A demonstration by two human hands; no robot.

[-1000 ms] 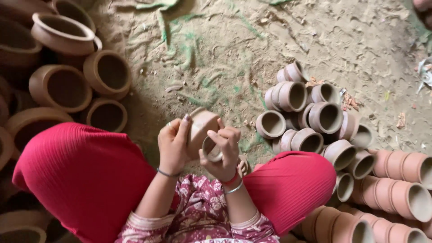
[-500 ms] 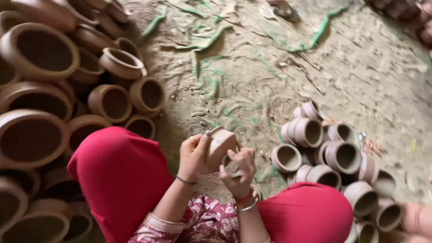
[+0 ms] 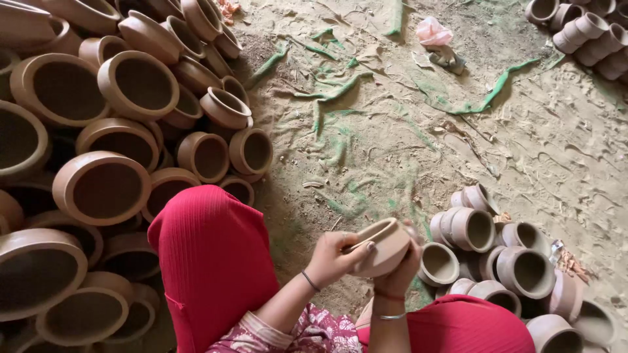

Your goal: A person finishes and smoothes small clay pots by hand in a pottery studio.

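Observation:
I hold a small brown clay pot in both hands above my lap, its mouth tilted up and to the left. My left hand grips its rim, thumb at the opening. My right hand cups the pot's underside from below. My knees in red cloth sit on either side. A cluster of several small clay pots lies on the ground just right of my hands.
A big heap of larger clay pots fills the left side. More small pots lie at the top right. Sandy ground with green streaks, a pink rag and scraps stretches ahead.
The view has swung left and tilted, showing more of the large pots. The pot in my hands has turned so its mouth faces up and left.

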